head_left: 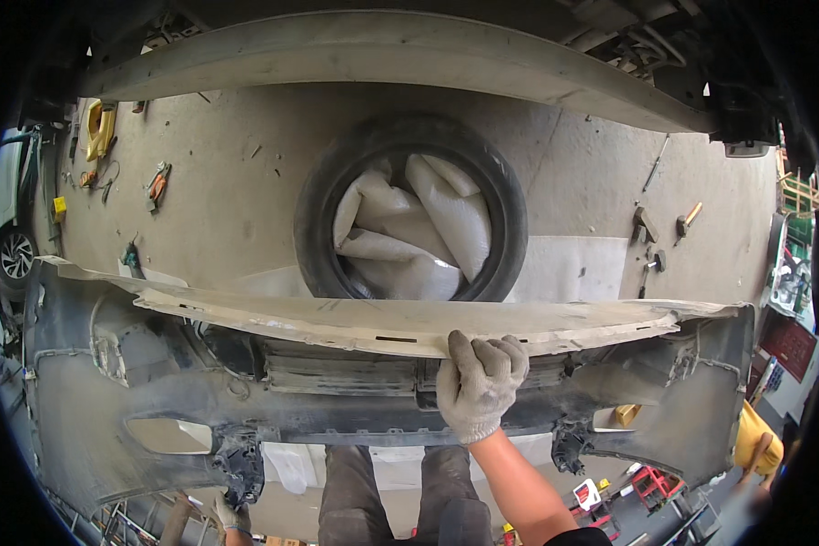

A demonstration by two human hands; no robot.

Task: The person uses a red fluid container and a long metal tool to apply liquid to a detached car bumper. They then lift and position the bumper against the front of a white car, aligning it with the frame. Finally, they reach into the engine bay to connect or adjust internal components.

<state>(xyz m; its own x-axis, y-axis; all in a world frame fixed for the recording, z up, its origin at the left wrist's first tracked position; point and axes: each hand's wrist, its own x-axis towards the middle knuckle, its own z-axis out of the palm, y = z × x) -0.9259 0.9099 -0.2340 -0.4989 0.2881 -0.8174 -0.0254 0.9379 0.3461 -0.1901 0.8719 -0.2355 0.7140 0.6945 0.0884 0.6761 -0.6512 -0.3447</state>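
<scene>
1. While the person stands close behind it, a broad, dusty car bumper (182,396) stretches from side to side in front of the legs (355,496), its hollow inner side facing up toward them.
2. The right hand (484,385), in a pale work glove, is closed over the bumper's pale upper edge, right of its middle, thumb and fingers bent around the rim.
3. Down at the left, the gloved left hand (234,516) sits near a dark bracket (239,467) on the bumper; from where I stand, I can't tell whether it grips anything.
4. Just beyond the bumper lies a black tyre (318,227) with crumpled whitish wrapping (391,214) stuffed in its middle. The bumper's edge hides the tyre's near side, so I can't tell if they touch.
5. Past the tyre, a long pale beam (400,55) runs across.
6. On the floor to the right I see a hammer (689,220); to the left, orange-handled pliers (158,187).
7. Off at the far right is somebody in a yellow top (757,437).
</scene>
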